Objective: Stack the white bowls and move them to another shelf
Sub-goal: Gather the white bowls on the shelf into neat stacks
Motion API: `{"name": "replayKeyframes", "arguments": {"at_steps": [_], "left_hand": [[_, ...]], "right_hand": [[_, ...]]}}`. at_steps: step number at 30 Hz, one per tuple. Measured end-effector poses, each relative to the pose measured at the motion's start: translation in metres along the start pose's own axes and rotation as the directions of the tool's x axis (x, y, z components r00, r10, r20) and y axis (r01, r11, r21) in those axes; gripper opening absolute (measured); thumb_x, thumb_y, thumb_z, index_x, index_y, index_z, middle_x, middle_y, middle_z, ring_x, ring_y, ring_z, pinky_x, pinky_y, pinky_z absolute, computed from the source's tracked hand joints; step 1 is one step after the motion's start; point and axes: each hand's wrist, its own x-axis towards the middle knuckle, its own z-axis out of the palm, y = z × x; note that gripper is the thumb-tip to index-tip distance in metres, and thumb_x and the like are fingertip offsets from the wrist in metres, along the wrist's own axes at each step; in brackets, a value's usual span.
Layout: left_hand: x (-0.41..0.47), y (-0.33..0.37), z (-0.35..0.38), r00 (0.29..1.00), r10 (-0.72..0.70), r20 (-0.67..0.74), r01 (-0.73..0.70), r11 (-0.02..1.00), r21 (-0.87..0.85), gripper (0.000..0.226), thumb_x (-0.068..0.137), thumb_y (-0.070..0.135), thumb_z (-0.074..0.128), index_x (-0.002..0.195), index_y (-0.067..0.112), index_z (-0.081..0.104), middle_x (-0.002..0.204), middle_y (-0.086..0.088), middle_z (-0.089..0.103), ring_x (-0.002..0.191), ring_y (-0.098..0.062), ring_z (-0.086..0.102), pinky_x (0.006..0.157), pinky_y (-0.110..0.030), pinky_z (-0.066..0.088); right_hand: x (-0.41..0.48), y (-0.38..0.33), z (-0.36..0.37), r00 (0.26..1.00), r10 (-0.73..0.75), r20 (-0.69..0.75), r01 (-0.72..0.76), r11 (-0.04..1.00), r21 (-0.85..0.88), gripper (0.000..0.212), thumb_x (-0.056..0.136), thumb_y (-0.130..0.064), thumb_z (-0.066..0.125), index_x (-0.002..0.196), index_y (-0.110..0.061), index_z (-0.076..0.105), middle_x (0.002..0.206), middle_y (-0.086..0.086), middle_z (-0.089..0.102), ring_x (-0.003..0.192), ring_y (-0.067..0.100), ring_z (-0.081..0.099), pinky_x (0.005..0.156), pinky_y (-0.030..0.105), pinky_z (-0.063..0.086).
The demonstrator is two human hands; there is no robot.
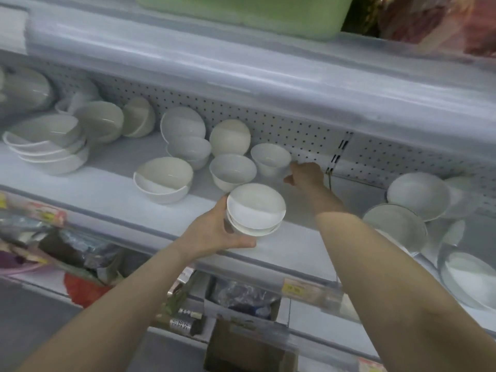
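Shop shelf (107, 189) of white crockery, with a pegboard (268, 122) behind it and two bare hands among the bowls.
Nearest, at the shelf's front edge, the left hand (214, 232) curls fingers and thumb round a stack of two white bowls (256, 210). At 11 o'clock from the stack stands a single bowl (232, 170). Farther back, at 1 o'clock, the right hand (307, 174) touches the rear bowl (269, 157) on its right wall; whether the fingers clasp it cannot be told.

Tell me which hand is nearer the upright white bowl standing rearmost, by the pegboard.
Right. The right hand is at the rear bowl, fingertips by its right wall. The left hand is nearer the shelf front edge, gripping a small stack of bowls.
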Motion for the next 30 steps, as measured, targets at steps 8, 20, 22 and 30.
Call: {"name": "replayKeyframes", "arguments": {"at_steps": [8, 20, 22, 30], "left_hand": [[0.000, -0.009, 0.011, 0.995, 0.010, -0.096, -0.005, 0.998, 0.061, 0.104, 0.053, 0.078, 0.069, 0.142, 0.055, 0.019, 0.110, 0.026, 0.060, 0.096, -0.006, 0.058, 0.085, -0.025, 0.047], [0.002, -0.006, 0.006, 0.999, 0.015, -0.031, -0.014, 0.999, 0.037, 0.096, 0.071, 0.058, 0.079, 0.146, 0.043, 0.022, 0.121, 0.015, 0.060, 0.104, -0.013, 0.060, 0.092, -0.033, 0.050], [0.004, -0.005, 0.003, 1.000, 0.014, -0.015, -0.013, 0.999, 0.030, 0.096, 0.069, 0.058, 0.080, 0.145, 0.041, 0.023, 0.121, 0.015, 0.059, 0.107, -0.015, 0.060, 0.094, -0.034, 0.050], [0.004, -0.006, 0.001, 0.999, 0.051, 0.017, -0.049, 0.995, -0.086, 0.095, 0.071, 0.049, 0.083, 0.146, 0.033, 0.027, 0.126, 0.017, 0.055, 0.115, -0.016, 0.061, 0.098, -0.033, 0.048]], "right_hand": [[0.024, 0.003, 0.033, 1.000, -0.028, 0.006, 0.027, 0.991, 0.129, 0.038, 0.095, -0.025, 0.046, 0.083, -0.003, 0.075, 0.033, -0.013, 0.054, 0.066, 0.017, 0.062, 0.066, 0.025, 0.051], [-0.039, 0.004, -0.024, 0.980, -0.085, -0.180, 0.109, 0.986, 0.129, 0.025, 0.085, -0.008, 0.047, 0.065, -0.012, 0.061, 0.052, -0.003, 0.062, 0.062, 0.015, 0.055, 0.053, 0.021, 0.038], [-0.059, 0.000, -0.042, 0.970, -0.104, -0.221, 0.143, 0.975, 0.170, 0.029, 0.083, -0.007, 0.046, 0.058, -0.013, 0.058, 0.055, 0.000, 0.063, 0.054, 0.012, 0.050, 0.058, 0.024, 0.037], [-0.123, -0.008, -0.052, 0.976, -0.117, -0.183, 0.126, 0.991, 0.039, 0.029, 0.084, -0.008, 0.048, 0.056, -0.011, 0.055, 0.038, -0.008, 0.052, 0.050, 0.014, 0.046, 0.056, 0.026, 0.035]]}}
